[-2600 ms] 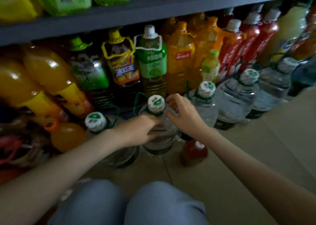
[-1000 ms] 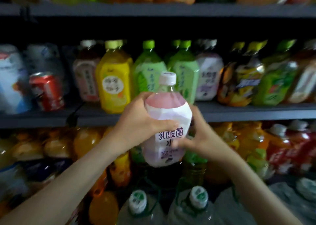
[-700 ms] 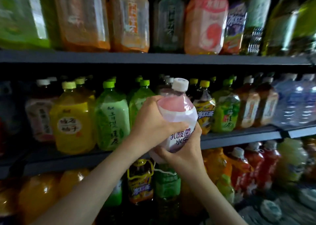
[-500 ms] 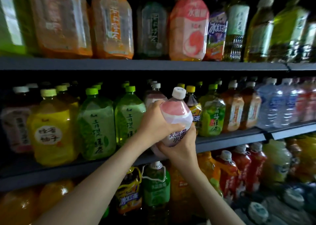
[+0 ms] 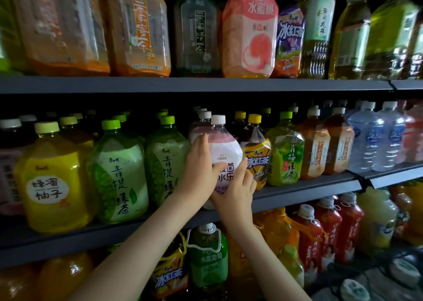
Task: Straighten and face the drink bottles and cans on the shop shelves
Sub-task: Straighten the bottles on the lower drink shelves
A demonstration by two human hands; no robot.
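The pink drink bottle [image 5: 225, 149] stands at the front of the middle shelf [image 5: 304, 187], in the slot between a green tea bottle [image 5: 166, 163] on its left and an iced tea bottle [image 5: 257, 161] on its right, close to both. Its base is hidden behind the hands, so full seating on the shelf cannot be confirmed. The left hand [image 5: 200, 172] grips the upper left shoulder of the bottle, with the thumb lying across the front of the label. The right hand [image 5: 237, 192] cups the lower right of the body, with the fingers laid over the label. The step in hand appears to be seating and facing this bottle. To do it well, lower the base flat onto the shelf before either hand lets go. Use the lower hand to carry the weight and the upper hand to steer. Turn the bottle about its upright axis until the printed characters face squarely outward, matching the neighbouring labels. Keep the white cap [image 5: 218, 119] vertical and in line with the matching white-capped bottle [image 5: 205, 115] just behind it. Avoid squeezing the soft shoulder, which may dent, and avoid nudging the iced tea bottle sideways. Bring the front face level with the shelf edge, flush with the row.
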